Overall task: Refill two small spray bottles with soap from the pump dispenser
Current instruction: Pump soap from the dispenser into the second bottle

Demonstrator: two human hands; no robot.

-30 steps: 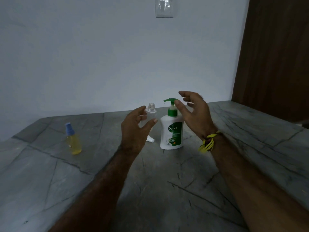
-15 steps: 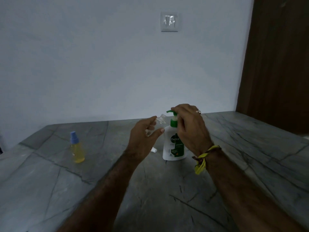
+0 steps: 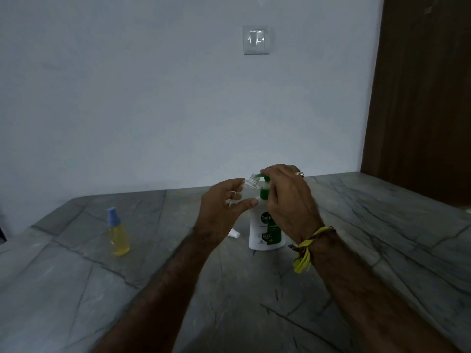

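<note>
- Both forearms reach forward from the near edge of the grey stone counter and meet above its middle, toward the back edge by the wall.
- The left hand is raised, palm turned inward, with thumb and fingers curled round a small clear spray bottle. The bottle is tilted, its uncapped threaded neck pointing up and right, just under the dispenser's spout.
- I cannot tell whether the clear bottle holds any liquid.
- The right hand arches over the pump dispenser, fingers bent down on the green pump head; a ring shows on one finger and yellow thread is tied at the wrist.
- The dispenser is white with a green label and stands upright on the counter, below the right hand.
- A small white cap lies on the counter just left of the dispenser's base, partly hidden by the left wrist.
- A second spray bottle with a blue top stands upright well apart, toward the left edge; it holds yellow liquid almost to the shoulder.
</note>
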